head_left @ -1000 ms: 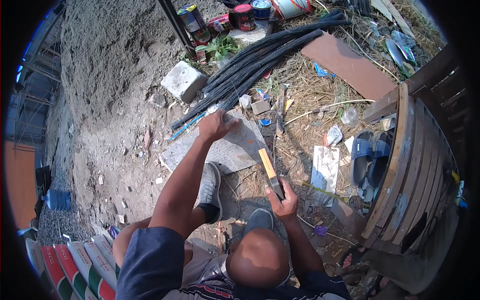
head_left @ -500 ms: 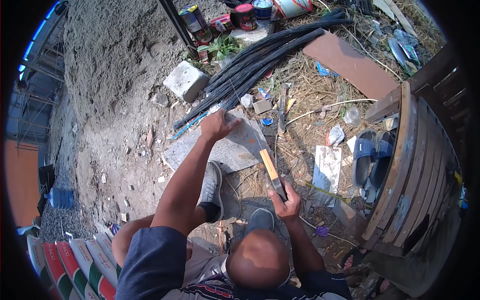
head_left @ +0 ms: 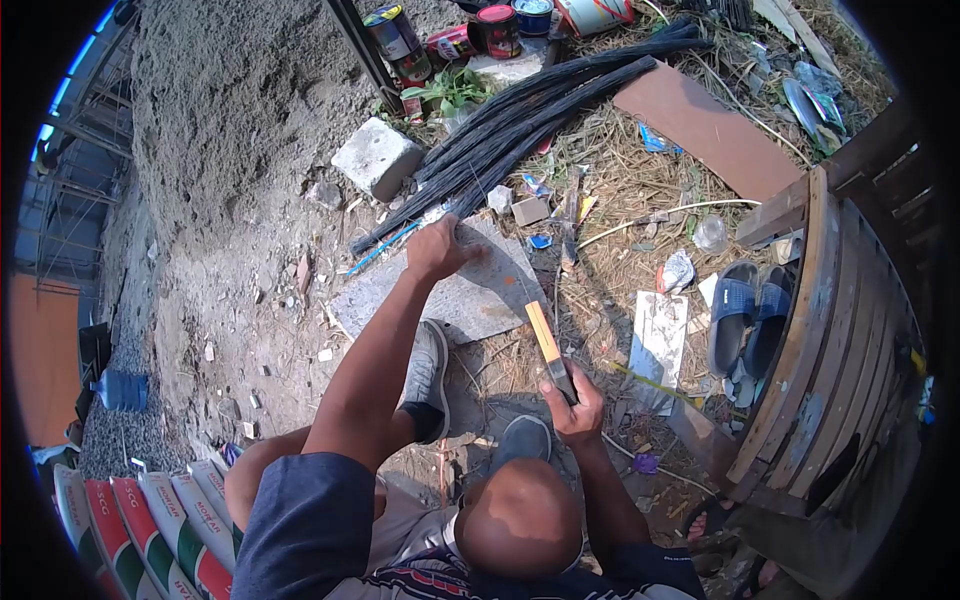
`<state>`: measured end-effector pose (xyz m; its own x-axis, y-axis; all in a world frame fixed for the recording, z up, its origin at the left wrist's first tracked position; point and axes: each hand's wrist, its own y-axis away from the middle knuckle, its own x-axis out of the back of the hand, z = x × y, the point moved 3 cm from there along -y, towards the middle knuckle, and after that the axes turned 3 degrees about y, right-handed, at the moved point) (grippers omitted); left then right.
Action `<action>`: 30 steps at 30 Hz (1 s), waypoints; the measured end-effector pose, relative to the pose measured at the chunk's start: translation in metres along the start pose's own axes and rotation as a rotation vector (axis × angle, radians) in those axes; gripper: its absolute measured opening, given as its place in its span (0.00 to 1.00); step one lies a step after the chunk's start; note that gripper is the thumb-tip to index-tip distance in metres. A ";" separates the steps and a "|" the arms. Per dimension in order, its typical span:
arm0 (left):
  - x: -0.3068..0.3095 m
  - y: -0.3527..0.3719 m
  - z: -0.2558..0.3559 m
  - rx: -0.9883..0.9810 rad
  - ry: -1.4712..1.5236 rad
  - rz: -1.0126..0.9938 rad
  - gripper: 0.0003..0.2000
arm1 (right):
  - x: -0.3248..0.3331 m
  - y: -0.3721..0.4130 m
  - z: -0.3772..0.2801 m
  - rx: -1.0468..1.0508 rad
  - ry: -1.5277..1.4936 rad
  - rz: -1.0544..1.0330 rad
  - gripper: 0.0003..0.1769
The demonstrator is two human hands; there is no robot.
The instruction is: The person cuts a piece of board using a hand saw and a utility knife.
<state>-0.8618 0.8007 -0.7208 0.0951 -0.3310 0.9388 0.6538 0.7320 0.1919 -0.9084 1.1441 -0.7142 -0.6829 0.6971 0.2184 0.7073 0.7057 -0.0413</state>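
My left hand (head_left: 437, 250) presses down on a flat grey board (head_left: 460, 305) that lies on the ground, its thumb stretched out to the side. Next to its fingers runs a short blue strip (head_left: 382, 247). In my right hand (head_left: 576, 403) is the black-and-orange handle of what looks like a hand saw (head_left: 545, 335). From the handle a thin line, apparently the blade seen edge-on, runs up across the board and past my left thumb. A shoe (head_left: 425, 370) rests close to the board's near edge.
Long black strips (head_left: 530, 110) lie beyond the board, beside a pale block (head_left: 377, 160). Paint cans (head_left: 497, 32) stand at the back. At right are a brown panel (head_left: 705, 130), blue sandals (head_left: 735, 315) and a wooden slatted bench (head_left: 825, 330). Mortar bags (head_left: 130, 530) fill the lower left.
The whole view has shifted slightly to the right and down. Both hands keep nearly the same places relative to the board, and the saw handle stays in my right hand.
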 end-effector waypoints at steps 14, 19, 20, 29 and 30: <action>0.007 0.009 0.010 0.031 0.000 0.006 0.39 | -0.026 -0.050 -0.012 -0.073 -0.014 -0.076 0.23; 0.006 0.009 0.011 0.042 0.037 0.052 0.34 | 0.016 0.018 -0.002 -0.033 0.042 0.019 0.23; 0.006 0.011 0.013 0.032 0.039 0.063 0.34 | 0.017 0.024 -0.002 -0.083 0.063 0.037 0.23; 0.008 0.012 0.013 0.034 0.023 0.046 0.38 | -0.012 -0.039 -0.016 -0.053 -0.119 0.019 0.24; 0.005 0.009 0.011 0.022 0.016 0.054 0.37 | -0.008 -0.030 -0.014 -0.057 -0.093 0.014 0.24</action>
<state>-0.8640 0.8117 -0.7110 0.1418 -0.3002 0.9433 0.6307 0.7619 0.1477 -0.9220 1.1160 -0.7014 -0.6851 0.7174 0.1267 0.7242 0.6895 0.0122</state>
